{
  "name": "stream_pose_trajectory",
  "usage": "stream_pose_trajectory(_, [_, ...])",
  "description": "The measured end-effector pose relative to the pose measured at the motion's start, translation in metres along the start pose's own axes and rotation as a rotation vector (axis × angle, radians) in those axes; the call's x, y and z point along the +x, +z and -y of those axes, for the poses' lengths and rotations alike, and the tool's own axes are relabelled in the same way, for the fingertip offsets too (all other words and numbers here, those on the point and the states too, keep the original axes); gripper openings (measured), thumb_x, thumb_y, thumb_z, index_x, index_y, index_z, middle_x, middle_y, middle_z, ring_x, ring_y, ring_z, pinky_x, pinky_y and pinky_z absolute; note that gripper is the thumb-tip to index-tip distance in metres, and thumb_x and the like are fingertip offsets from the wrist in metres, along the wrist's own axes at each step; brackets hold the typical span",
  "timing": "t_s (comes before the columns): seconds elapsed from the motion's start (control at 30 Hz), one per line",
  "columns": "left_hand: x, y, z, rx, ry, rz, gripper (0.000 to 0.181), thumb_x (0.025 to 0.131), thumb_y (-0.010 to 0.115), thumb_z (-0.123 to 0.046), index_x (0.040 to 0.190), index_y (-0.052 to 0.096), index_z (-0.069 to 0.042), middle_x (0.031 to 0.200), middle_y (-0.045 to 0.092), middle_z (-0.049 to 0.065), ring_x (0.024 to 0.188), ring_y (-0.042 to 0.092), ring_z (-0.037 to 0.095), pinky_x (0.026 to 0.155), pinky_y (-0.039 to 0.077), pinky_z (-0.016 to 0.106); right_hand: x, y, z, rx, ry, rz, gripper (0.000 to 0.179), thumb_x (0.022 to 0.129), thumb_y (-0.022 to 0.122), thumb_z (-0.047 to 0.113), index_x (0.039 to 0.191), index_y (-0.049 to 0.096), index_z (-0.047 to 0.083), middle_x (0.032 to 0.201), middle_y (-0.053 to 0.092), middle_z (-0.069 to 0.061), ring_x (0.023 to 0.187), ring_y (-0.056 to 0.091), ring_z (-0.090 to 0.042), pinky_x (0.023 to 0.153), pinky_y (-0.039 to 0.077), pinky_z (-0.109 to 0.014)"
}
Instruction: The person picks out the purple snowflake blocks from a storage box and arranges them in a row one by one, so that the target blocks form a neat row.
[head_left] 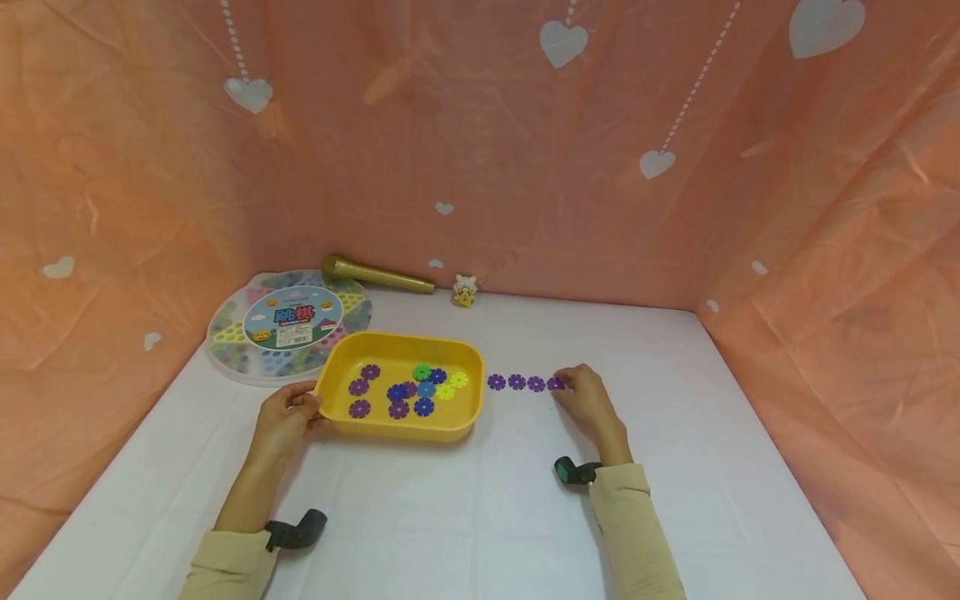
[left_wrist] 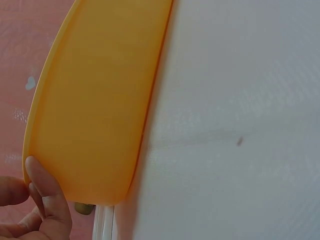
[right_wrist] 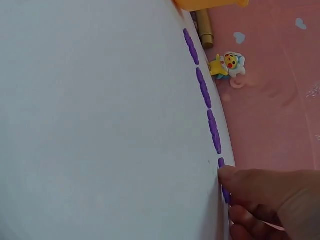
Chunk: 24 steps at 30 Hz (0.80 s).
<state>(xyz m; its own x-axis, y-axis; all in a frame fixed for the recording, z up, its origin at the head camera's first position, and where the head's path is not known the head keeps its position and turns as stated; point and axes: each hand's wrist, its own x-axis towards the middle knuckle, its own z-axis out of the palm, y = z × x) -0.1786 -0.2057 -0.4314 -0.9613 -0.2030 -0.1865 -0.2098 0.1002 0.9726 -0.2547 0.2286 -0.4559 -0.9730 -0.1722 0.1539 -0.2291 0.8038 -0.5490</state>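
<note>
A yellow plastic tray (head_left: 405, 431) stands on the white tabletop, with several snowflake discs in it: purple (head_left: 359, 409), blue (head_left: 423, 407), green (head_left: 422, 372) and yellow (head_left: 446, 391). My left hand (head_left: 285, 421) grips the tray's rim at its left end; the left wrist view shows thumb and fingers on either side of the rim (left_wrist: 31, 125). Right of the tray, several purple discs (head_left: 517, 382) lie flat in a straight row. At the row's right end, my right hand (head_left: 588, 404) pinches the last purple disc (right_wrist: 226, 194), low at the table surface, its fingers partly covering it.
Behind the tray on the left lies a clear-lidded Chinese checkers set (head_left: 292, 321). A gold microphone (head_left: 382, 275) rests at the back edge, and a small yellow-and-white figurine (head_left: 465, 291) stands beside it. Pink cloth (head_left: 480, 167) with white hearts hangs around the table.
</note>
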Motion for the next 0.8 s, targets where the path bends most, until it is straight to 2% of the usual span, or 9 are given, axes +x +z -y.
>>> stream_pose_trajectory(0.3, [0.000, -0.001, -0.001, 0.002, -0.003, 0.001, 0.041, 0.095, 0.044, -0.001, 0.132, 0.035, 0.014, 0.091, 0.046, 0.011, 0.065, 0.055, 0.005, 0.065, 0.054, 0.018, 0.001, 0.001, 0.000, 0.009, -0.020, 0.000, 0.029, 0.080, 0.070, 0.006, 0.107, 0.065, -0.006, 0.097, 0.060, -0.019, 0.092, 0.058, -0.033, 0.083, 0.050, -0.045])
stream_pose_trajectory(0.43, [0.000, -0.001, -0.001, 0.005, 0.002, 0.001, 0.041, 0.094, 0.044, -0.001, 0.131, 0.036, 0.015, 0.090, 0.046, 0.010, 0.065, 0.055, 0.005, 0.065, 0.054, 0.018, 0.004, -0.001, 0.007, -0.009, -0.053, -0.016, 0.033, 0.080, 0.069, 0.008, 0.109, 0.063, -0.007, 0.098, 0.060, -0.022, 0.090, 0.058, -0.034, 0.082, 0.048, -0.046])
stream_pose_trajectory(0.57, [0.001, -0.001, 0.000, 0.002, -0.009, 0.000, 0.041, 0.095, 0.044, -0.001, 0.132, 0.036, 0.014, 0.090, 0.045, 0.010, 0.064, 0.055, 0.005, 0.064, 0.053, 0.018, 0.013, -0.003, 0.030, 0.032, -0.097, -0.064, 0.033, 0.083, 0.068, 0.011, 0.111, 0.063, -0.006, 0.101, 0.060, -0.022, 0.091, 0.059, -0.034, 0.080, 0.050, -0.045])
stream_pose_trajectory(0.67, [0.001, -0.001, 0.001, -0.002, -0.018, 0.001, 0.041, 0.095, 0.045, -0.001, 0.132, 0.036, 0.013, 0.091, 0.045, 0.010, 0.065, 0.055, 0.005, 0.064, 0.053, 0.017, 0.022, 0.000, 0.055, 0.071, -0.167, -0.092, 0.027, 0.085, 0.066, 0.012, 0.109, 0.065, -0.002, 0.100, 0.062, -0.018, 0.090, 0.060, -0.030, 0.078, 0.053, -0.041])
stream_pose_trajectory(0.8, [0.001, -0.001, 0.001, -0.006, -0.016, 0.003, 0.041, 0.095, 0.045, -0.002, 0.132, 0.036, 0.013, 0.091, 0.044, 0.010, 0.066, 0.055, 0.005, 0.065, 0.053, 0.018, 0.034, 0.009, 0.094, 0.133, -0.268, -0.070, 0.022, 0.086, 0.066, 0.013, 0.106, 0.067, 0.002, 0.099, 0.064, -0.013, 0.087, 0.061, -0.024, 0.077, 0.054, -0.036])
